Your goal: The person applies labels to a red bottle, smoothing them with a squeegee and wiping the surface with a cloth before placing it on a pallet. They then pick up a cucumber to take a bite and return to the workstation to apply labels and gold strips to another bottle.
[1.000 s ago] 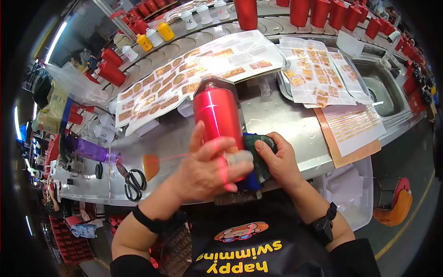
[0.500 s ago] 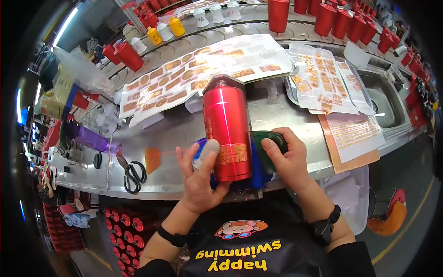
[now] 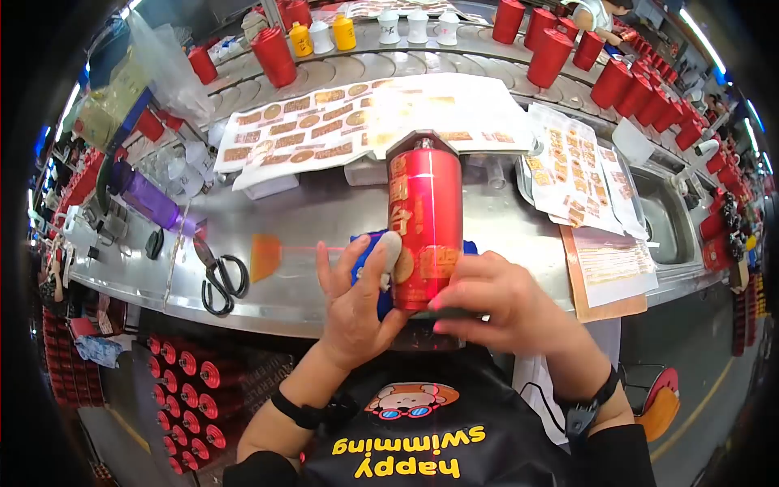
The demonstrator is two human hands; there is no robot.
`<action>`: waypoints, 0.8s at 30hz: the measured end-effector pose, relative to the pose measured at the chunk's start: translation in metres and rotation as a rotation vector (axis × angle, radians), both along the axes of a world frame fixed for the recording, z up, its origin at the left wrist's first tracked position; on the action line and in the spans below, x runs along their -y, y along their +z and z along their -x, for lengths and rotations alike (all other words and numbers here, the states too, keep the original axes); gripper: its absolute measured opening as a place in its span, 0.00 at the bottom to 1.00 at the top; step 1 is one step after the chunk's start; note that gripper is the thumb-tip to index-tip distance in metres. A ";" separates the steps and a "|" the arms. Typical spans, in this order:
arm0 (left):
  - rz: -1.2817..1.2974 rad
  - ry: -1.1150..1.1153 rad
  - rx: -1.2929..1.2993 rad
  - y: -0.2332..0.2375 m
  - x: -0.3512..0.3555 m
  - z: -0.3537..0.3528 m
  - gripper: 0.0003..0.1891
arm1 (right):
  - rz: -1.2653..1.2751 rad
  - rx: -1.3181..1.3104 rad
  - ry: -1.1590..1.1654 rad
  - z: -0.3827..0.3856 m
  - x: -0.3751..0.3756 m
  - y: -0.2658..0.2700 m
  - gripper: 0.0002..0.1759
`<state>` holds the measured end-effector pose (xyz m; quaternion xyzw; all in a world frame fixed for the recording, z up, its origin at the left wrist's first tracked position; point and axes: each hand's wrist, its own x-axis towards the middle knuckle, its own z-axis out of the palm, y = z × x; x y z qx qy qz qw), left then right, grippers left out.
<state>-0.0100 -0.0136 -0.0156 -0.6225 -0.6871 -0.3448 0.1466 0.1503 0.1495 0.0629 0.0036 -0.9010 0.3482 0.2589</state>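
A shiny red canister with gold lettering lies on its side on a stand, its base toward me. A dark angular piece is at its far end. My left hand steadies the canister at its lower left, a grey-covered finger against the side and another digit at the base; two fingers stick out. Curled at the lower right of the canister, my right hand has its fingertips against or very near it; whether it holds anything is hidden. A blue cloth shows beneath the canister.
Gold-printed sheets lie behind the canister, more decal sheets to the right. Black-handled scissors and an orange scraper lie left. A sink is at right. Red canisters and white bottles stand on the conveyor.
The canister has turned, bringing more gold lettering into view. My right hand has moved in to its lower right, and the green scraper it held is no longer visible. The view has shifted.
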 end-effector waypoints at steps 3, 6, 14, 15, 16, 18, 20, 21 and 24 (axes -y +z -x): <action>-0.008 -0.049 -0.157 0.009 -0.002 0.002 0.46 | -0.063 -0.071 -0.355 0.012 -0.018 -0.011 0.14; -0.083 -0.042 0.110 0.009 -0.007 -0.005 0.46 | -0.277 -0.141 -0.083 0.007 0.001 -0.003 0.13; -0.034 0.010 0.090 0.000 -0.005 0.000 0.53 | -0.444 -0.128 -0.236 0.009 -0.008 -0.005 0.15; -0.045 -0.005 0.056 0.001 -0.005 0.001 0.54 | -0.297 -0.054 -0.093 0.006 0.005 -0.008 0.17; -0.028 0.012 0.109 -0.002 -0.007 0.001 0.54 | -0.161 -0.002 0.085 0.005 0.011 0.010 0.15; 0.016 0.049 0.217 -0.010 -0.008 -0.002 0.56 | 0.055 0.134 0.255 0.006 -0.007 0.006 0.14; 0.041 0.050 0.275 -0.015 -0.009 -0.004 0.56 | 0.202 0.126 -0.237 0.017 -0.013 -0.001 0.14; 0.052 0.049 0.302 -0.016 -0.010 -0.003 0.56 | -0.030 -0.088 -0.387 0.023 -0.015 -0.006 0.14; 0.076 0.074 0.184 -0.007 -0.005 0.000 0.58 | -0.187 -0.038 -0.017 0.011 0.006 0.002 0.13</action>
